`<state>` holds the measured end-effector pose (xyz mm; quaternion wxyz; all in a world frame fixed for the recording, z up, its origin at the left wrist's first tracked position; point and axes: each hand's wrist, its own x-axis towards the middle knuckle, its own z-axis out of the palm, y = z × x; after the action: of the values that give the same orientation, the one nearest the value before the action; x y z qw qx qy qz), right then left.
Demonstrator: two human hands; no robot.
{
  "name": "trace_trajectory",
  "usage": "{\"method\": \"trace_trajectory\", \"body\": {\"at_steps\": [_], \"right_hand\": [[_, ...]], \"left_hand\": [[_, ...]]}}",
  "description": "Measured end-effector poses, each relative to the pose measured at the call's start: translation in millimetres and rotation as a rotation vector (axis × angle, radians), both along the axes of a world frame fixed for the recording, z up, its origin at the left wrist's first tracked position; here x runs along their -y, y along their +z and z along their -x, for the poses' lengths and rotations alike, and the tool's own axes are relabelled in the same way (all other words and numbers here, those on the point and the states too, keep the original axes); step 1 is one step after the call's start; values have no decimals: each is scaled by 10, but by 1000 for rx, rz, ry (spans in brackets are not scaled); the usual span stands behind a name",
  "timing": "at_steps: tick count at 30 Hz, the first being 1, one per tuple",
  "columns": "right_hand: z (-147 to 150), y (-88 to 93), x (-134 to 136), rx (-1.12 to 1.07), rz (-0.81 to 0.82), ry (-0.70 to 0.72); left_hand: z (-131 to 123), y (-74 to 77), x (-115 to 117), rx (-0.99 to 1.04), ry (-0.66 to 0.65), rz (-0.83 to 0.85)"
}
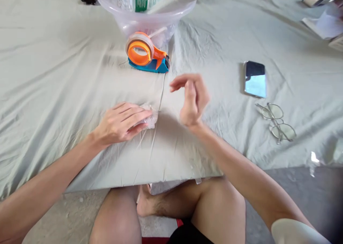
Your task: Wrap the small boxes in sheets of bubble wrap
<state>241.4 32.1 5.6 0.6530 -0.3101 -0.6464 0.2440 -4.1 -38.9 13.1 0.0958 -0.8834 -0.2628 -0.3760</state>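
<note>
The left hand lies flat on a clear plastic packet at the desk's near middle, fingers straight and pressed together. The right hand hovers just right of it, blurred, fingers loosely curled, pinching nothing visible. Farther off stands a tape dispenser, with a phone to the right.

Sheeted table w/ tape dispenser, phone, glasses.
</note>
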Motion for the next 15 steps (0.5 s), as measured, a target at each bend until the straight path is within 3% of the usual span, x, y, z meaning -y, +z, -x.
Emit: {"method": "trace_trajectory", "body": {"at_steps": [3, 5, 7, 12, 15], "right_hand": [[-294, 283, -28, -51, 100, 116], [-540, 425, 226, 93, 149, 63], [-787, 454, 682, 239, 114, -5], [-1280, 89, 1932, 934, -101, 42], [-1404, -155, 2316, 1121, -71, -48]], "left_hand": [[24, -9, 3, 4, 0, 36], [38, -11, -1, 21, -18, 24], [52, -6, -3, 33, -38, 17], [63, 14, -1, 71, -64, 41], [38, 4, -16, 88, -57, 12]]}}
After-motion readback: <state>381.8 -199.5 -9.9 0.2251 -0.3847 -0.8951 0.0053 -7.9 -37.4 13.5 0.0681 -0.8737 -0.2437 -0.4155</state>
